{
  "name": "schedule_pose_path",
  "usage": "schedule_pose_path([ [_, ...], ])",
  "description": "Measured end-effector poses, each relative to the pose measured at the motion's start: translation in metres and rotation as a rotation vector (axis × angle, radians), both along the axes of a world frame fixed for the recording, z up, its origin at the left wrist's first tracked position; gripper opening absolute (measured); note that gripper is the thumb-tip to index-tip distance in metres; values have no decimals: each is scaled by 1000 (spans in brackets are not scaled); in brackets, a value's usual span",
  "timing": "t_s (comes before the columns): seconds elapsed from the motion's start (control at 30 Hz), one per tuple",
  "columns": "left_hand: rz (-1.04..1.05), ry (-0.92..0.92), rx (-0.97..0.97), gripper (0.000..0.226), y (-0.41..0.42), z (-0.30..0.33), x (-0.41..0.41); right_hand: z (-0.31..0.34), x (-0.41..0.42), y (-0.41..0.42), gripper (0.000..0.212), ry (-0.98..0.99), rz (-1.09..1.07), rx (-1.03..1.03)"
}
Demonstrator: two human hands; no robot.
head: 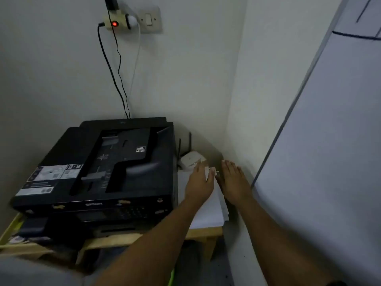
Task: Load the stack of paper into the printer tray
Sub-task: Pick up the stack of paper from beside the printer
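A black printer [107, 166] sits on a low wooden table [202, 234] against the wall. To its right lies a stack of white paper [208, 211] on the same table. My left hand [201, 182] hovers flat over the stack's far part, fingers spread and holding nothing. My right hand [234, 180] is just right of it, over the stack's right edge, also flat with fingers apart. Whether either palm touches the paper I cannot tell. The printer's front tray area [115, 228] is dark and hard to make out.
A small white router [191, 159] with two black antennas stands behind the paper in the corner. Cables run from a wall socket [132, 20] down behind the printer. A large whiteboard [329, 162] leans along the right wall.
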State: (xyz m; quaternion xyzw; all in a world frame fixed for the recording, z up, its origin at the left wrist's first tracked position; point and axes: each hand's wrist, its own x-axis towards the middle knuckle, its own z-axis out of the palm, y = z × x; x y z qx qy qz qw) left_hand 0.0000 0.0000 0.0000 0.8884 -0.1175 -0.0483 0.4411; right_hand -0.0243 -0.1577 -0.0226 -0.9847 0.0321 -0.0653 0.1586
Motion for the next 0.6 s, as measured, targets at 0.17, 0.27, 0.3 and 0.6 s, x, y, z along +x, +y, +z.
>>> schedule_pose_path([
  [0.17,196,353,-155,61,9,-52,4,-40,5,2,55,73,-87,143],
  [0.27,185,372,-39,51,12,-88,10,-73,12,5,51,91,-68,170],
  [0.3,180,359,-1,48,13,-102,10,-87,15,7,52,89,-77,181],
  [0.6,208,146,76,22,16,-196,27,-168,31,21,38,45,-316,446],
])
